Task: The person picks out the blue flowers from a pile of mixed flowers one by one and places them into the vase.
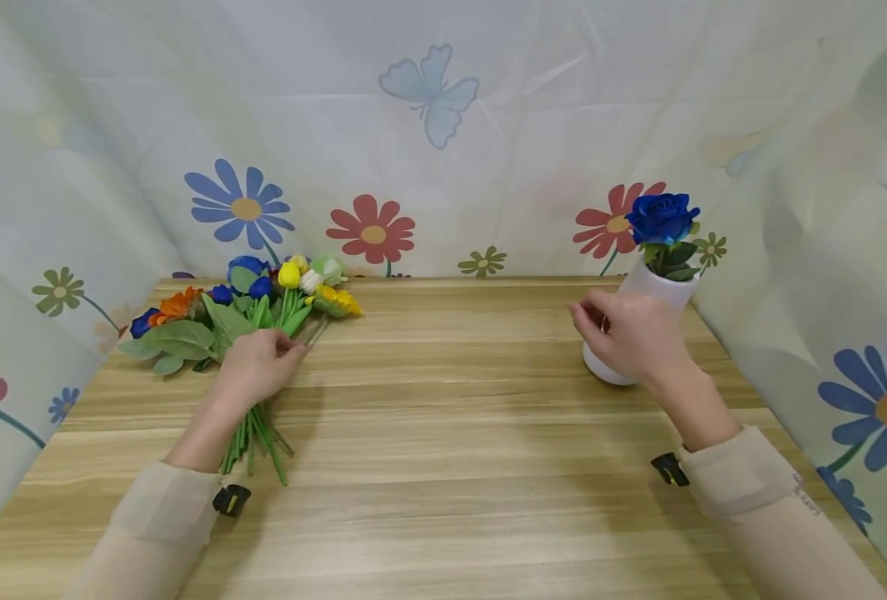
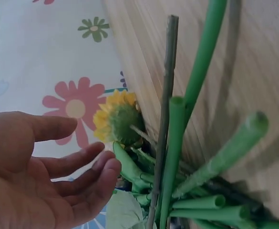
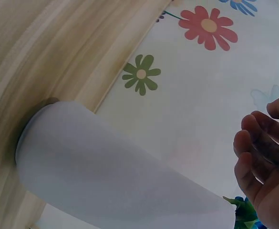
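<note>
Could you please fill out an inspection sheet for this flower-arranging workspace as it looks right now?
Surface: wooden table, light striped grain.
Job's things: bunch of artificial flowers lying at the table's left rear, stems toward the person; white vase upright at right rear, holding one blue rose.
Clutter: nothing seen.
Hands: left hand over the bunch's stems, fingers relaxed and holding nothing in the left wrist view; right hand beside the vase, fingers loosely curled and apart from it in the right wrist view.
Cables: nothing seen; a small black device on each wrist.
Surroundings: pale cloth printed with flowers and a butterfly hangs behind and at both sides.
</note>
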The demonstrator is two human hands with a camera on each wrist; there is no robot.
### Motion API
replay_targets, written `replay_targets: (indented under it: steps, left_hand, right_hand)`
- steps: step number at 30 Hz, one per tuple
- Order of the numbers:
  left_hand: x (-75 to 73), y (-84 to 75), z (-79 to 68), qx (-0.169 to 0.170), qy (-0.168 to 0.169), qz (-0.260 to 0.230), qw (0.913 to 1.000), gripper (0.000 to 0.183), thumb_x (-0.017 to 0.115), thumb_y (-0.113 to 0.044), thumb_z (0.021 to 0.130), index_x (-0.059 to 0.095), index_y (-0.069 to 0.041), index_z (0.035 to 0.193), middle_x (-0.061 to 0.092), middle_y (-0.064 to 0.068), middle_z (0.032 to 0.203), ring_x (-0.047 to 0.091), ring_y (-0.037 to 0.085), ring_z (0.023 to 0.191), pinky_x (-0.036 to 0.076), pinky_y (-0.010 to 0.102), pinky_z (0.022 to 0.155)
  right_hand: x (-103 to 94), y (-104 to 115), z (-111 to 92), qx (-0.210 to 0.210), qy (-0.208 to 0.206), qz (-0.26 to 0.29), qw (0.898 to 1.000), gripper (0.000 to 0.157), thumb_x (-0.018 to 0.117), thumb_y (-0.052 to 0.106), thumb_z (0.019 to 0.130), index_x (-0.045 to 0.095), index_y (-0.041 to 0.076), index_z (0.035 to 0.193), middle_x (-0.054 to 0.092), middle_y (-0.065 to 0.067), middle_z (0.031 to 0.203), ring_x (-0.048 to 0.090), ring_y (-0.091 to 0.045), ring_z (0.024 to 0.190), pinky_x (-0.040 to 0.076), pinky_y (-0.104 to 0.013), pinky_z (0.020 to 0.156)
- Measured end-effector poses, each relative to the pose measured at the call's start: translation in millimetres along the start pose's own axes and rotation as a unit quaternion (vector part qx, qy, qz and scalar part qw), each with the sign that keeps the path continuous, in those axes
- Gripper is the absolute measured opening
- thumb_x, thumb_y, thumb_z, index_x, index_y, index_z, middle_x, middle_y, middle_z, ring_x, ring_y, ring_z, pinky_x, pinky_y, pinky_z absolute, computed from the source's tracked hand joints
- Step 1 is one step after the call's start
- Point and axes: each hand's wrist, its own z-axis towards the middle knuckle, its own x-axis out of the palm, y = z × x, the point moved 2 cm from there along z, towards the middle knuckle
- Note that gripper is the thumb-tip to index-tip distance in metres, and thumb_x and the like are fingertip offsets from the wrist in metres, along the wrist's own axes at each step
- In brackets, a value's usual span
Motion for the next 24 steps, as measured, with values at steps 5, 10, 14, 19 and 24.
replay_targets:
  steps: [5,10,14,19,24]
  left_hand:
    - [-3.0,4.2,1.9,0.000,0.002,0.021,0.9998,0.042,0.055,-0.025,0.106,0.068,0.015,0.113,0.068,0.028,0.099,0.061,0.032,0.076,0.048,0.041,0.062]
    - [-6.6,6.9,2.0,-0.004,0.005,0.028,0.9996,0.047,0.047,-0.020,0.108,0.056,0.022,0.128,0.058,0.041,0.121,0.062,0.049,0.099,0.052,0.056,0.079]
    - [-8.0,9.9,3.5,-0.006,0.003,0.038,0.9993,0.044,0.046,-0.018,0.108,0.057,0.022,0.124,0.059,0.041,0.113,0.059,0.054,0.102,0.051,0.060,0.083]
    - [-9.0,15.1,6.3,-0.017,0.011,0.042,0.9989,0.032,0.048,-0.020,0.108,0.060,0.007,0.095,0.052,0.015,0.073,0.053,0.031,0.065,0.043,0.042,0.057]
    - [-11.0,21.7,7.5,-0.037,0.015,0.044,0.9982,0.035,0.050,-0.022,0.107,0.052,-0.002,0.079,0.044,0.010,0.067,0.047,0.025,0.058,0.040,0.037,0.053]
  right_hand:
    - [6.1,-0.7,-4.8,0.018,0.016,0.002,1.000,0.021,0.073,0.012,0.092,0.063,0.010,0.073,0.060,-0.001,0.060,0.054,-0.015,0.047,0.040,-0.031,0.046]
    - [9.4,1.3,-6.8,0.027,0.027,0.005,0.999,0.018,0.071,0.013,0.093,0.067,0.009,0.076,0.062,-0.001,0.062,0.056,-0.014,0.049,0.041,-0.031,0.046]
    - [11.3,3.3,-8.2,0.035,0.035,0.006,0.999,0.019,0.071,0.014,0.094,0.066,0.011,0.075,0.060,0.002,0.060,0.051,-0.011,0.047,0.037,-0.030,0.045]
    - [12.9,3.8,-10.1,0.044,0.044,0.012,0.998,0.022,0.070,0.014,0.095,0.064,0.013,0.074,0.058,0.004,0.059,0.047,-0.009,0.046,0.035,-0.030,0.045]
    - [13.8,3.6,-11.8,0.049,0.044,0.017,0.998,0.021,0.070,0.014,0.096,0.064,0.013,0.075,0.059,0.004,0.059,0.049,-0.009,0.046,0.037,-0.031,0.045]
